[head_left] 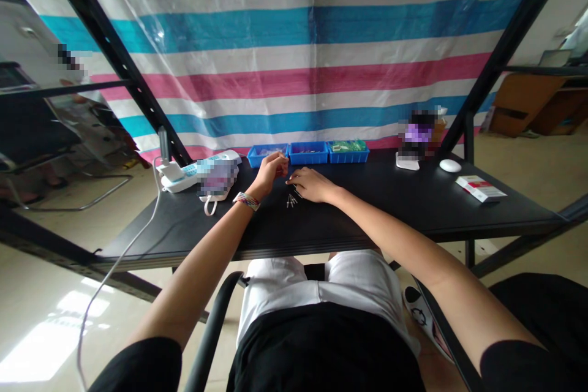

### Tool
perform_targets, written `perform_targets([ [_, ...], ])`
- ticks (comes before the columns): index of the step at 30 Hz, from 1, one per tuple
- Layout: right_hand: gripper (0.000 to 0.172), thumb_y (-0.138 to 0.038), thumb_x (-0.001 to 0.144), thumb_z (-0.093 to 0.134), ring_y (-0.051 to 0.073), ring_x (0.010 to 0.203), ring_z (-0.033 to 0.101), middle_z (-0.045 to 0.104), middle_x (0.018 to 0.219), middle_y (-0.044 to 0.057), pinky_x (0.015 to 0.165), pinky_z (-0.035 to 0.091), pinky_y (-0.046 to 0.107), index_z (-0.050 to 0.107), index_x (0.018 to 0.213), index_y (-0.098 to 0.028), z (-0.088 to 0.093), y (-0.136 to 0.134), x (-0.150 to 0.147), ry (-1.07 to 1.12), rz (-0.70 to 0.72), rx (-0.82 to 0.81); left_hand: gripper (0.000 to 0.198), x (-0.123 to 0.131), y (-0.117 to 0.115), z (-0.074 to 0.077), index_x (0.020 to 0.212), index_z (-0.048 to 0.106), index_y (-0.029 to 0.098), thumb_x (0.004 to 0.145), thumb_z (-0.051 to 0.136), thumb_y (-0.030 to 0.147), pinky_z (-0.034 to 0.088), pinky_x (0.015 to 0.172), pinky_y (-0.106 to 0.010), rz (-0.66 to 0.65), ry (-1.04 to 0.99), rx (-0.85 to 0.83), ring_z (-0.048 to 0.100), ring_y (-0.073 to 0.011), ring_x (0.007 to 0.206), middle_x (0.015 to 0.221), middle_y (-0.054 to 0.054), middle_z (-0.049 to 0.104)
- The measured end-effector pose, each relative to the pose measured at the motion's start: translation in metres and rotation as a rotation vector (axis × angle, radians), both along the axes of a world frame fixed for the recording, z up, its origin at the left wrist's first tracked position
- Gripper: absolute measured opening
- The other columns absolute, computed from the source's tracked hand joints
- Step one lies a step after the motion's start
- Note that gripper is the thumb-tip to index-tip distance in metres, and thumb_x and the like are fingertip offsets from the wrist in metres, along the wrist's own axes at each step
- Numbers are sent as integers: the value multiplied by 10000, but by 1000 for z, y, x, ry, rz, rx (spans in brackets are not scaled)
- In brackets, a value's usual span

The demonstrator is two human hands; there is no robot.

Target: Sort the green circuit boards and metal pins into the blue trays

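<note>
My left hand (272, 174), a woven band on its wrist, is held just in front of the left blue bin (250, 157). Its fingers are curled together, and whatever they may hold is too small to make out. Close by on the right, my right hand (313, 185) rests low over the black tabletop (358, 208). Its fingertips are drawn together beside a small pile of thin, silvery pieces (291, 200). Something small may sit between those fingertips, but I cannot tell what.
A middle blue bin (309, 160) holds small dark parts; the right blue bin (348, 158) holds green ones. Leftward lie a power strip (188, 176) with a cable and a blurred white-edged device (218, 184). Rightward are a white mouse (450, 166) and a small box (481, 188).
</note>
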State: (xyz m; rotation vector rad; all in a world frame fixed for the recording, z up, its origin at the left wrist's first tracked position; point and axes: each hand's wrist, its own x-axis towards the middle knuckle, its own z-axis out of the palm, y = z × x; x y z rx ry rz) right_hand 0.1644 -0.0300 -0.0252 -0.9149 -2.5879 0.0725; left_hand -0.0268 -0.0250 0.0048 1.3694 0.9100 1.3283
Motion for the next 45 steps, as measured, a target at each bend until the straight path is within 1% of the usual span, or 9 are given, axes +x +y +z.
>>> perform_targets([
  [4, 507, 47, 952, 520, 230, 1144, 674, 760, 1247, 94, 1057, 512, 339, 843, 1241, -217, 4, 12, 18, -9, -23, 22, 261, 1, 2, -1, 746, 578, 205, 706, 786, 358, 424, 537, -221, 13, 3, -12, 529, -114, 557, 636, 10, 567],
  [10, 204, -125, 1012, 652, 239, 1094, 684, 737, 1112, 102, 915, 514, 305, 831, 1068, -206, 9, 17, 40, -15, -135, 50, 239, 1, -1, 1, 733, 569, 199, 712, 759, 342, 422, 538, -223, 13, 33, -12, 535, -113, 555, 651, 12, 562],
  [15, 85, -156, 991, 700, 202, 931, 674, 731, 1026, 73, 774, 472, 272, 773, 1010, -195, 10, 16, 39, 124, -184, -3, 220, 1, -1, 1, 784, 582, 200, 730, 744, 339, 451, 564, -233, 29, 105, 4, 580, -130, 602, 713, 5, 592],
  [19, 73, -147, 987, 681, 166, 813, 648, 703, 959, 49, 769, 490, 272, 751, 995, -168, 9, 18, 31, 400, -92, -54, 222, 1, 3, -4, 820, 652, 192, 763, 760, 377, 442, 570, -240, 114, 265, 131, 580, -141, 627, 743, -6, 641],
  [23, 100, -161, 983, 665, 165, 794, 625, 678, 980, 58, 787, 517, 296, 765, 992, -165, 10, 16, 28, 543, 16, 23, 375, -1, 5, -8, 678, 665, 177, 854, 722, 503, 403, 546, -253, -13, 404, 140, 539, -146, 574, 625, -36, 620],
  [30, 89, -208, 961, 678, 152, 739, 606, 697, 969, 54, 767, 539, 305, 762, 955, -179, 15, 10, 27, 642, 7, 13, 361, -2, 3, -2, 672, 638, 178, 804, 773, 485, 427, 553, -245, -81, 315, 79, 575, -141, 567, 616, -29, 603],
  [33, 61, -234, 920, 705, 153, 716, 625, 713, 938, 46, 732, 555, 306, 738, 917, -183, 15, 10, 24, 749, -15, -63, 316, -1, 0, 1, 730, 655, 176, 765, 795, 457, 449, 568, -248, -75, 262, 55, 592, -146, 600, 662, -23, 620],
  [39, 197, -375, 915, 713, 160, 581, 655, 687, 760, 8, 498, 532, 259, 653, 836, -206, 17, 11, 22, 953, -143, -467, 288, -2, -3, 2, 770, 656, 182, 747, 815, 422, 448, 596, -231, -20, 210, 92, 590, -140, 646, 690, -8, 620],
  [45, 242, -393, 905, 736, 112, 491, 625, 693, 720, 4, 428, 521, 207, 666, 795, -189, 18, 14, 21, 1021, -164, -677, 281, -2, -4, 2, 756, 647, 187, 748, 832, 398, 440, 597, -226, -29, 217, 119, 575, -129, 635, 702, -10, 629],
])
